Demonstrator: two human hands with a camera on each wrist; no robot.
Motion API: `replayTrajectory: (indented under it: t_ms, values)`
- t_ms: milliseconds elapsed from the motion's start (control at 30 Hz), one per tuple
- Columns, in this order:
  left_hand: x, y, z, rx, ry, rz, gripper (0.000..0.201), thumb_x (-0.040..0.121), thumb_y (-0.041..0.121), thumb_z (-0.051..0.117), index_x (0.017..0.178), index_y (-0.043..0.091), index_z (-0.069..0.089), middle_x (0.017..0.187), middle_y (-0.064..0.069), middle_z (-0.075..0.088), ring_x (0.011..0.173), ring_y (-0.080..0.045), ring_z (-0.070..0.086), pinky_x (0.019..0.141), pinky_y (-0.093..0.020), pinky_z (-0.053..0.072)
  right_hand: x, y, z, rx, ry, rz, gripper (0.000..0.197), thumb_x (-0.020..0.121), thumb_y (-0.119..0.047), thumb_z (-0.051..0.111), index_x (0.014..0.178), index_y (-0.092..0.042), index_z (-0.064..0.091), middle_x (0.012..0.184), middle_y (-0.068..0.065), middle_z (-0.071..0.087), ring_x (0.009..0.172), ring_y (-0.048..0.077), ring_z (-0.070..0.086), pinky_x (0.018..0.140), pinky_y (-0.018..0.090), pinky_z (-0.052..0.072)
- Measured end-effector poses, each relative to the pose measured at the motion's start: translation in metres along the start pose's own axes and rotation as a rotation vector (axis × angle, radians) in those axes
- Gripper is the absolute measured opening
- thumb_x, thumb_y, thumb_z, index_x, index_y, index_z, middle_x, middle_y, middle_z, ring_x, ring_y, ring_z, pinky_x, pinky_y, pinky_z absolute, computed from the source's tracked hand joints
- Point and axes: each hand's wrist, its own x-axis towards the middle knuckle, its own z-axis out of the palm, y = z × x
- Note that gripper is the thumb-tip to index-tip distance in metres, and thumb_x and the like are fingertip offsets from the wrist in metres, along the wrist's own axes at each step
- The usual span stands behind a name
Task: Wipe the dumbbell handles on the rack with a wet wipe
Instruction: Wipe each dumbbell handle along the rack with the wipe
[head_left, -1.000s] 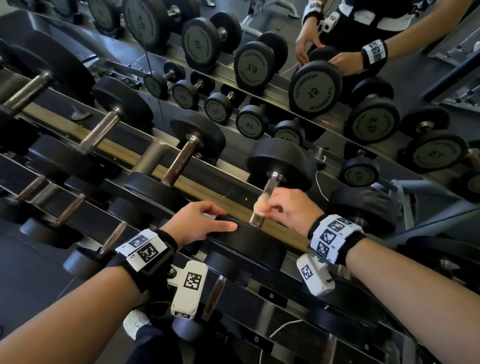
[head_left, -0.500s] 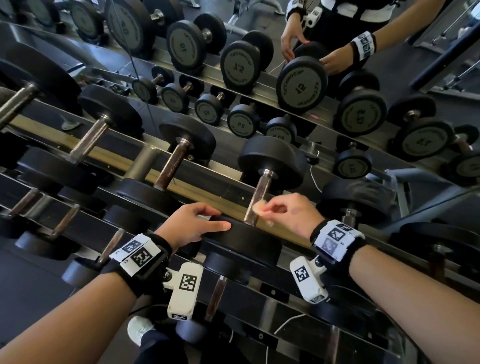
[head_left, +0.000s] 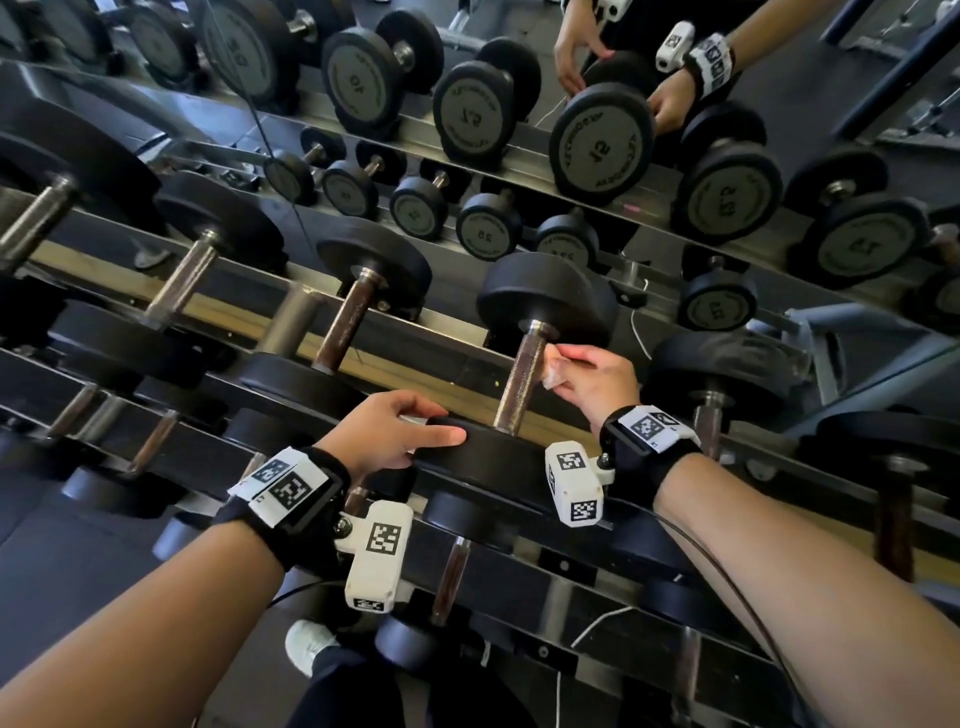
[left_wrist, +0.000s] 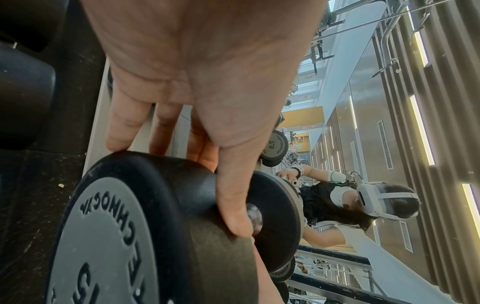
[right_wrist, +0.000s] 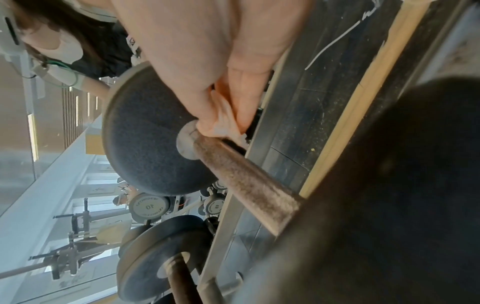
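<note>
My left hand (head_left: 387, 434) is resting on the near head (head_left: 498, 460) of the dumbbell I am cleaning, fingers spread and laid straight over its rubber rim with the thumb across the top (the wrist view shows them touching the rim rather than curling round it). Just beyond, my right hand (head_left: 597, 376) is pinching a crumpled wet wipe (head_left: 551, 369) between thumb and fingertips and pressing it against the upper end of the handle (head_left: 522, 379), right beside the metal collar under the far head (head_left: 545, 301). The handle is brownish and rough-looking, running up and away from me between the two black heads. This dumbbell is lying across the top tier of the rack (head_left: 467, 392), with others in a row to both sides. Further back, a mirror (head_left: 649, 171) is reflecting the weights and my hands.
</note>
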Motion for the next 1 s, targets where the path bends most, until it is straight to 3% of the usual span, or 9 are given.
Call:
replayTrajectory:
  t_ms: [200,300,400,500,600,733,800,900,1000]
  values:
    - [0.002,0.003,0.002,-0.02,-0.004,-0.01,0.051,0.063,0.031,0.088,0.107,0.016,0.068,0.109,-0.009,0.069,0.097,-0.026,0.071,0.088,-0.047,0.059,-0.017,0.008,0.003,-0.086,-0.093,-0.012,0.017,0.086,0.004,0.069,0.092,-0.012,0.07,0.096,0.009,0.073,0.089,0.022,0.072,0.083,0.033,0.058]
    - [0.001,0.005,0.002,-0.032,-0.002,-0.013,0.058,0.054,0.034,0.087,0.106,0.014,0.068,0.109,-0.012,0.069,0.099,-0.03,0.071,0.09,-0.051,0.057,-0.035,0.014,0.0,-0.216,-0.242,0.0,0.016,0.084,-0.007,0.075,0.075,-0.012,0.064,0.076,0.011,0.074,0.065,0.016,0.069,0.068,0.026,0.056]
    - [0.002,0.004,0.001,-0.047,-0.011,-0.014,0.063,0.049,0.035,0.087,0.105,0.012,0.068,0.106,-0.012,0.07,0.097,-0.03,0.072,0.088,-0.048,0.058,-0.028,0.008,-0.005,-0.191,-0.26,0.086,0.017,0.085,-0.008,0.076,0.076,-0.009,0.061,0.072,0.01,0.072,0.064,0.016,0.069,0.063,0.026,0.056]
    - [0.003,0.002,0.001,-0.067,-0.019,-0.008,0.058,0.053,0.032,0.086,0.104,0.013,0.068,0.101,-0.009,0.072,0.09,-0.024,0.073,0.074,-0.034,0.059,-0.004,-0.004,-0.008,-0.109,-0.089,0.124,0.014,0.087,-0.002,0.071,0.091,-0.008,0.06,0.086,0.011,0.069,0.078,0.02,0.072,0.067,0.029,0.06]
    - [0.003,0.0,0.002,-0.075,-0.018,-0.003,0.046,0.063,0.025,0.086,0.104,0.014,0.068,0.1,-0.008,0.073,0.088,-0.022,0.074,0.07,-0.029,0.058,0.005,-0.006,0.003,-0.068,-0.075,0.155,0.024,0.088,0.005,0.065,0.109,-0.006,0.063,0.088,0.01,0.068,0.086,0.029,0.07,0.071,0.036,0.059]
    - [0.004,-0.001,0.002,-0.082,-0.019,0.006,0.046,0.065,0.024,0.086,0.105,0.013,0.068,0.101,-0.008,0.073,0.087,-0.02,0.075,0.07,-0.029,0.06,-0.006,0.004,0.006,-0.319,-0.112,0.01,0.012,0.093,-0.009,0.065,0.101,-0.012,0.073,0.099,0.013,0.074,0.097,0.029,0.07,0.091,0.043,0.056]
    - [0.004,-0.002,0.002,-0.073,-0.019,0.008,0.047,0.065,0.025,0.086,0.106,0.014,0.067,0.102,-0.007,0.072,0.088,-0.02,0.074,0.074,-0.032,0.061,-0.016,0.01,-0.002,-0.413,-0.174,-0.024,0.014,0.091,-0.016,0.068,0.103,-0.013,0.075,0.095,0.002,0.076,0.094,0.016,0.07,0.089,0.031,0.054]
    - [0.006,-0.002,0.002,-0.07,-0.019,0.004,0.049,0.063,0.027,0.086,0.107,0.015,0.067,0.105,-0.007,0.07,0.093,-0.023,0.073,0.076,-0.035,0.06,-0.024,0.006,-0.013,-0.484,-0.317,-0.009,0.017,0.089,-0.021,0.071,0.075,-0.031,0.074,0.07,-0.016,0.073,0.07,-0.006,0.066,0.068,0.008,0.045]
    - [0.006,-0.003,0.001,-0.081,-0.015,-0.001,0.057,0.054,0.033,0.086,0.105,0.015,0.067,0.106,-0.009,0.069,0.096,-0.026,0.071,0.072,-0.033,0.058,-0.01,-0.005,-0.016,-0.451,-0.237,0.035,0.016,0.089,-0.016,0.071,0.078,-0.027,0.076,0.071,-0.008,0.071,0.076,0.01,0.065,0.076,0.025,0.052]
